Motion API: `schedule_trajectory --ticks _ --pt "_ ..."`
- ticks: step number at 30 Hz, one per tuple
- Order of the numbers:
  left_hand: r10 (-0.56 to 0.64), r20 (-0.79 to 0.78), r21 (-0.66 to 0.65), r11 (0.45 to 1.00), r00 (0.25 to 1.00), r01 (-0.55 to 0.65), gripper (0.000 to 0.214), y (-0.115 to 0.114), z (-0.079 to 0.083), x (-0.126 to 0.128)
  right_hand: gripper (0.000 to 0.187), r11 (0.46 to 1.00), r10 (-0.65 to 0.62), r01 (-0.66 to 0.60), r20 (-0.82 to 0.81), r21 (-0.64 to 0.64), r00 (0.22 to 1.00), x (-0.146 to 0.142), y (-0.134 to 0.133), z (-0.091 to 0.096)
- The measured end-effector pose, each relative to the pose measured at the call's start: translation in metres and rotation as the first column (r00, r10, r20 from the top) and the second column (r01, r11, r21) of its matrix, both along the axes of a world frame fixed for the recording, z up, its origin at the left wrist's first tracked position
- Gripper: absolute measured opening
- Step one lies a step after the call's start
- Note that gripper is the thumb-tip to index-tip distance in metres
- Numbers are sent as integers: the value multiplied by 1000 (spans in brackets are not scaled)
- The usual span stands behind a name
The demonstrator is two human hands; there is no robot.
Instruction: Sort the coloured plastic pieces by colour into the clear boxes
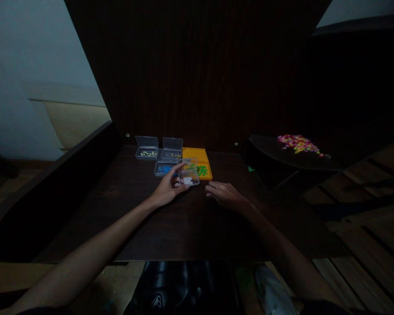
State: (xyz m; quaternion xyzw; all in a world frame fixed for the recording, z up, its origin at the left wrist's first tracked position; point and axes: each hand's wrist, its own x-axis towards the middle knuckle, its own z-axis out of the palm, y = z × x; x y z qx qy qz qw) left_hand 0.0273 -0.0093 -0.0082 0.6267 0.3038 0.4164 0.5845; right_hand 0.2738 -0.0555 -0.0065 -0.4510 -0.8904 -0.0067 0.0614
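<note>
My left hand (167, 189) grips a small clear plastic box (194, 180) by its left side, thumb in front and fingers behind. The box's lid stands up, and a small white piece (187, 180) shows in it. My right hand (226, 194) rests on the dark table just right of the box, its fingers curled together; whatever may be between the fingertips is hidden. Behind the held box lies an open yellow case (209, 171) with green pieces (202, 170) in it. Close to my left fingers is a clear box of blue pieces (164, 169).
At the back left stand open clear boxes, one with pale pieces (147, 154), another with yellow pieces (174, 155). A heap of pink, red and yellow pieces (298, 143) lies on a dark side ledge (272, 153). A tall dark panel (197, 78) rises behind the table (144, 236).
</note>
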Motion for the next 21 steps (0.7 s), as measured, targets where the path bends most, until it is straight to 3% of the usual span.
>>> schedule_trajectory --ticks 10,21 --pt "-9 -4 4 1000 1000 9 72 0 2 0 16 995 -96 98 152 -11 984 -9 -4 3" --pt "-8 -21 15 1000 1000 9 73 0 0 0 16 990 -109 118 112 -80 988 -15 -10 12"
